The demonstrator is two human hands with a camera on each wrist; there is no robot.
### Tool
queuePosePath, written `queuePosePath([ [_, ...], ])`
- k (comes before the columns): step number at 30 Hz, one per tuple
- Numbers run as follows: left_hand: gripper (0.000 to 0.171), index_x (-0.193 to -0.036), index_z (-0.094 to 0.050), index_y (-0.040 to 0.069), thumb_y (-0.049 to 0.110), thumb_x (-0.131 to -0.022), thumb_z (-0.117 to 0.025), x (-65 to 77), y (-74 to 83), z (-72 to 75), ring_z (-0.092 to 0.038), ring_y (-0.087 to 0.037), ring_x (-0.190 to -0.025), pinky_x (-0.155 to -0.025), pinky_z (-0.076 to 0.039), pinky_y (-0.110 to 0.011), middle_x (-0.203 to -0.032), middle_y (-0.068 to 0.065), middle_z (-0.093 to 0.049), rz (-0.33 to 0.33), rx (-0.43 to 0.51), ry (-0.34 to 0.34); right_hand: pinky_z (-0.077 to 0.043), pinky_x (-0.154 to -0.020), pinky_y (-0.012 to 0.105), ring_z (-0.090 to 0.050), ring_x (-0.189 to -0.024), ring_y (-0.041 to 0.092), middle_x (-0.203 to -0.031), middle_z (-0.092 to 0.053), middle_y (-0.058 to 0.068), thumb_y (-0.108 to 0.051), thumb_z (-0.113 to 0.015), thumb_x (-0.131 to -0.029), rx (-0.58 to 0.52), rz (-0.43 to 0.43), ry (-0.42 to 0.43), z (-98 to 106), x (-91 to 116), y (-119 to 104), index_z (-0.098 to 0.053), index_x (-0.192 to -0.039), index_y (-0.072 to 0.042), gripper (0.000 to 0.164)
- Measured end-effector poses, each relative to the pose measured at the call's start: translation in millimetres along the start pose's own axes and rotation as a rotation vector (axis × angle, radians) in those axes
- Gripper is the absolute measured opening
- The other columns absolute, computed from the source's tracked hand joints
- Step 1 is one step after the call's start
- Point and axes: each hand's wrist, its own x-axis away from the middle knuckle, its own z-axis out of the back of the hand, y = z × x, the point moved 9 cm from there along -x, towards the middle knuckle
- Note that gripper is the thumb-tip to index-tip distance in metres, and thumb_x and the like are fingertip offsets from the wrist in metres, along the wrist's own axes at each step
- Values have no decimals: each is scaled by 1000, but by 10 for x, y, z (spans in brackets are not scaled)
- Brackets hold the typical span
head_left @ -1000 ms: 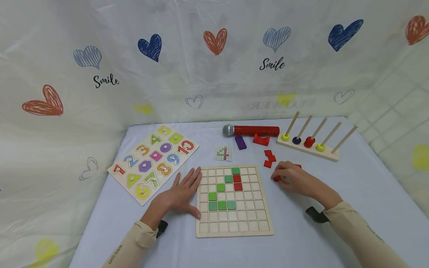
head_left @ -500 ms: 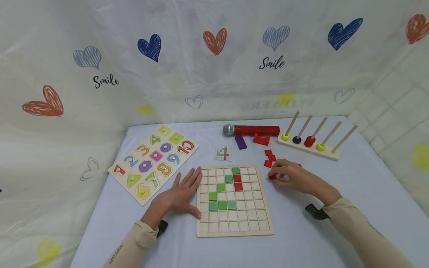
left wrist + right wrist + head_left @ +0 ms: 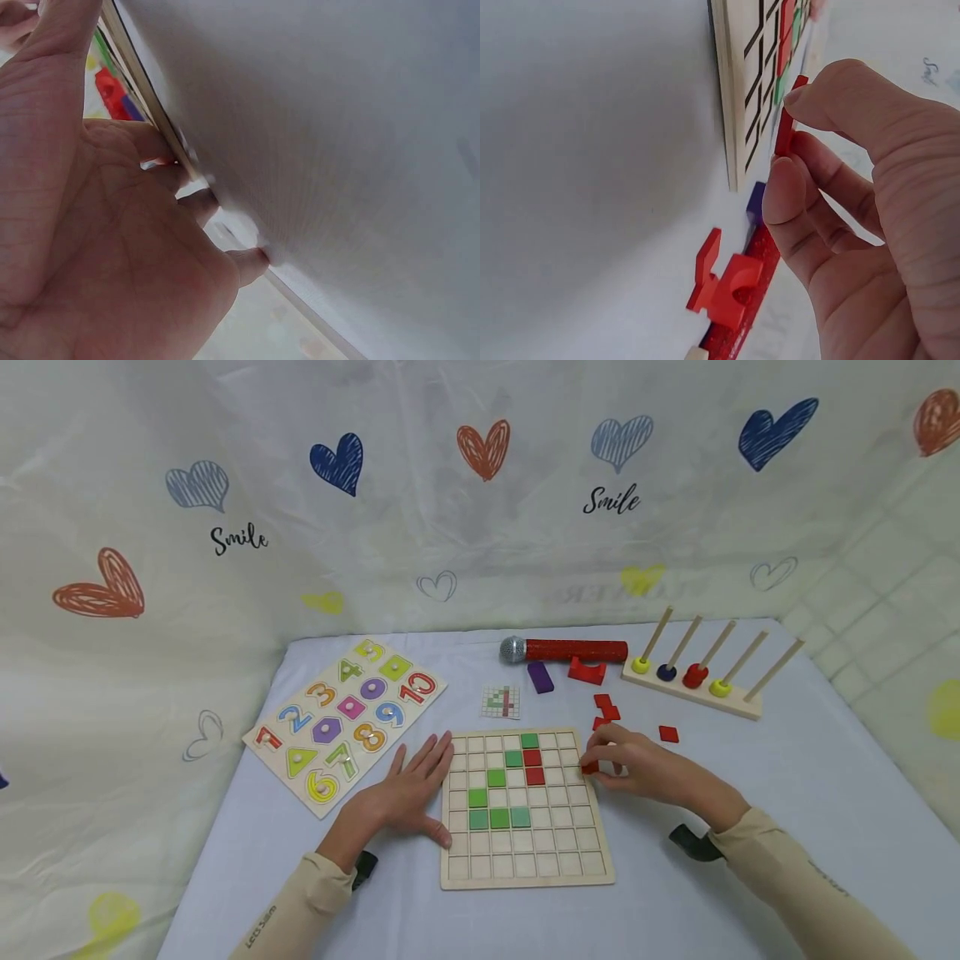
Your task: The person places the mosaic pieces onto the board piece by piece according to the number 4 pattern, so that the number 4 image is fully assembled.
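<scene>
A wooden grid board (image 3: 546, 866) lies on the table, with several green tiles (image 3: 498, 818) and two red tiles (image 3: 534, 776) set in its squares. My left hand (image 3: 401, 802) rests flat at the board's left edge, fingers spread and thumb touching the frame; the left wrist view shows the palm side. At the board's right edge my right hand (image 3: 637, 766) pinches a red square tile (image 3: 784, 129) between thumb and fingertips, held on edge. A small printed pattern card (image 3: 500, 702) lies behind the board.
Loose red tiles (image 3: 611, 712) lie beyond the right hand, another red tile (image 3: 669, 734) to its right. Behind are a purple block (image 3: 540, 677), red arch block (image 3: 587, 671), toy microphone (image 3: 573, 650) and peg stand (image 3: 738, 702). A number puzzle (image 3: 347, 728) lies at left.
My right hand has moved left with the red tile, from beside the loose tiles to the board's right edge. One red tile is uncovered behind it. The left hand stays put.
</scene>
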Motion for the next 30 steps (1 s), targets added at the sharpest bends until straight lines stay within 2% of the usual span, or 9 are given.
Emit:
queuePosePath([
  [6,141,-173,-7,5,68,-76,-87,0,5,10,6,-35,-171,-134,3,-68,-183,-10,6,-2,-7,4,-60,-72,20,-63,-94,15,-110,-68,4,-1,-86,-86,-20,65,13,-106,-60,-129,-81,-112,-13,29],
  [13,141,-172,-6,4,66,-76,-89,6,14,20,6,-35,-171,-134,3,-69,-183,-11,7,-5,7,-1,-61,-75,21,-59,-99,13,-112,-66,4,-4,-84,-90,-75,72,-22,-248,-154,-248,-81,-112,-12,24],
  [19,141,-172,-5,4,65,-76,-89,16,12,20,6,-35,-171,-133,3,-70,-183,-12,7,-8,18,-2,-62,-82,20,-60,-105,15,-113,-67,4,-3,-84,-90,-65,113,-28,-364,-240,-370,-82,-113,-12,26],
  [27,141,-172,-5,4,66,-77,-88,13,7,19,6,-35,-171,-133,4,-69,-183,-12,7,-13,17,2,-62,-84,21,-60,-104,18,-108,-67,5,2,-87,-85,-38,240,43,-466,-303,-543,-84,-111,-6,26],
  [30,141,-172,-5,4,66,-77,-88,16,9,21,6,-35,-171,-133,4,-69,-183,-11,7,-15,13,3,-63,-86,22,-61,-103,17,-106,-68,4,0,-88,-85,-29,246,49,-493,-311,-568,-84,-108,-7,24],
])
